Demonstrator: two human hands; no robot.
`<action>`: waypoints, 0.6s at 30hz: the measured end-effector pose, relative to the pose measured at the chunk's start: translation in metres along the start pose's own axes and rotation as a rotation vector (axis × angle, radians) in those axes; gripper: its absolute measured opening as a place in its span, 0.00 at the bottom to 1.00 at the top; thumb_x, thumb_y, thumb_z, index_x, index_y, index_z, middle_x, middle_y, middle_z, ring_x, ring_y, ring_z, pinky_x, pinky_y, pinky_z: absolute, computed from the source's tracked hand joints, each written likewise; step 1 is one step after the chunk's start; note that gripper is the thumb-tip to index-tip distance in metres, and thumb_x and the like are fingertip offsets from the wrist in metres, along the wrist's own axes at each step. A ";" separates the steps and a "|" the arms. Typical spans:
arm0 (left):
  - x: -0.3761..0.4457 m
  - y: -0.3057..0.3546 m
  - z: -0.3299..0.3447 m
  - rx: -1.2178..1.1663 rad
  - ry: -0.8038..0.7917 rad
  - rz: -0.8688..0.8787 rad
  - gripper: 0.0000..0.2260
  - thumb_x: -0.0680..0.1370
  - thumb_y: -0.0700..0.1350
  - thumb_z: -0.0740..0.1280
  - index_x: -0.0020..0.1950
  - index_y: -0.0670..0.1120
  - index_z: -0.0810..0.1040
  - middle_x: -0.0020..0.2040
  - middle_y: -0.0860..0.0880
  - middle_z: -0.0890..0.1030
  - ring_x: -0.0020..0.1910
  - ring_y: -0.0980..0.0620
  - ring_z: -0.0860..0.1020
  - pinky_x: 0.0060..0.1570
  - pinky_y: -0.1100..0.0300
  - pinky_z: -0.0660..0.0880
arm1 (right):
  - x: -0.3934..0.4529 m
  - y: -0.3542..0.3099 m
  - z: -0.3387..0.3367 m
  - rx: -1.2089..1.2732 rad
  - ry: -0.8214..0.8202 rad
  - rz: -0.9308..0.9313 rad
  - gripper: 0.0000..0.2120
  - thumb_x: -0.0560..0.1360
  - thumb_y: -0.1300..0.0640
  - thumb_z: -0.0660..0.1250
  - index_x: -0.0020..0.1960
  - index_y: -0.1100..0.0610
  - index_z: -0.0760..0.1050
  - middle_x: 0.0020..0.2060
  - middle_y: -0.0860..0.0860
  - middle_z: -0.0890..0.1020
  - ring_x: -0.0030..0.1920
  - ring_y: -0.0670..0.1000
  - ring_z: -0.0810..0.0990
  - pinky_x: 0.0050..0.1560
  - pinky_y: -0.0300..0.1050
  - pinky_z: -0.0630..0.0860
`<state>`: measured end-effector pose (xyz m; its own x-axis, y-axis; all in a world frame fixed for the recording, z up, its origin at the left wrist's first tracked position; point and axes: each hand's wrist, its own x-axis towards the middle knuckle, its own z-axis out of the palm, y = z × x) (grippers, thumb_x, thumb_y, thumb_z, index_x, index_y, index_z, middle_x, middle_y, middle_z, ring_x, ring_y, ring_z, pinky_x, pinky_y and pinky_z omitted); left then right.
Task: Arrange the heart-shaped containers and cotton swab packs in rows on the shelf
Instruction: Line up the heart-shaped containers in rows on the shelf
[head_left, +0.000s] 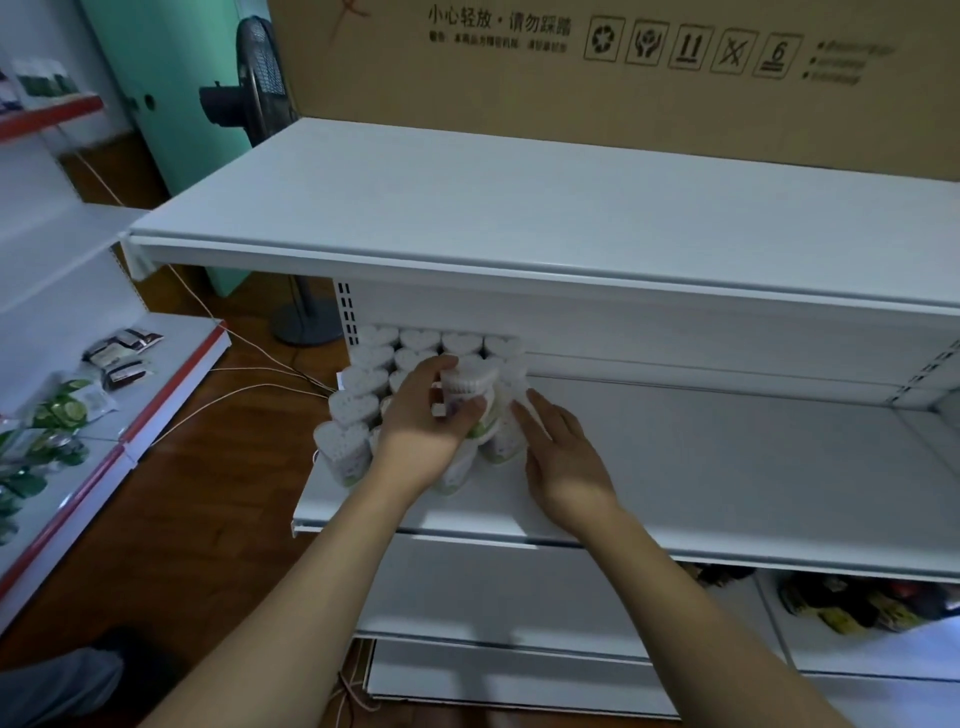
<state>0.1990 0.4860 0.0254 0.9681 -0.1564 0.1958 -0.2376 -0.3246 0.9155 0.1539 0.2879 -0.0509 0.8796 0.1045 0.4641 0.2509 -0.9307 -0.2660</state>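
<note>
Only the head cam here, looking down at a white metal shelf unit (727, 467) in a dim room. The top shelf (519, 208) has nothing but a big cardboard box (623, 78) standing behind it, printed with handling symbols. The floor (208, 493) is brown wood with a couple of thin white cables (249, 395) running across it, and a standing fan (260, 83) sits back by a green door (171, 104). Off to the left there's another shelf with a red edge (156, 410) holding some dark packets (124, 353) and green-printed packs (62, 410). Under the middle shelf on the right you can see a pile of dark and yellow packaged goods (857, 603).

The heart-shaped containers (358, 382) are packed in rows at the left end of the middle shelf, white heart tops facing up, going from the back panel to near the front edge. The left hand (426, 421) is over the middle of that bunch, fingers and thumb curled around one container (467, 384) that sits higher than the rest and tilted. The right hand (561, 452) is just to the right, fingers straight, fingertips touching the right side of the group, palm hanging above the bare shelf. A few containers at the front, between the two hands, are leaning rather than upright.
</note>
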 end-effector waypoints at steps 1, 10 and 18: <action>0.001 0.002 0.001 -0.003 -0.015 0.000 0.22 0.76 0.47 0.74 0.69 0.50 0.73 0.60 0.56 0.75 0.51 0.68 0.74 0.47 0.75 0.72 | 0.001 -0.004 -0.008 0.059 0.060 0.053 0.26 0.76 0.63 0.61 0.74 0.59 0.68 0.72 0.60 0.70 0.68 0.63 0.70 0.63 0.58 0.75; -0.008 0.012 0.019 0.116 -0.134 0.169 0.24 0.73 0.51 0.71 0.69 0.49 0.74 0.64 0.51 0.76 0.59 0.54 0.76 0.58 0.50 0.78 | 0.028 -0.036 -0.063 0.436 0.146 0.181 0.16 0.76 0.53 0.71 0.64 0.49 0.79 0.62 0.46 0.78 0.56 0.45 0.80 0.54 0.45 0.80; -0.011 -0.015 -0.008 0.541 -0.198 0.333 0.22 0.79 0.48 0.58 0.70 0.42 0.75 0.69 0.41 0.75 0.68 0.41 0.72 0.68 0.49 0.70 | -0.009 -0.027 -0.052 0.332 0.171 0.217 0.17 0.73 0.48 0.72 0.60 0.52 0.81 0.58 0.47 0.78 0.48 0.45 0.80 0.47 0.43 0.81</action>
<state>0.1923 0.5004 0.0129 0.8155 -0.4808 0.3223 -0.5778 -0.6437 0.5017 0.1180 0.2933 -0.0037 0.8536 -0.1667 0.4935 0.2089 -0.7584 -0.6174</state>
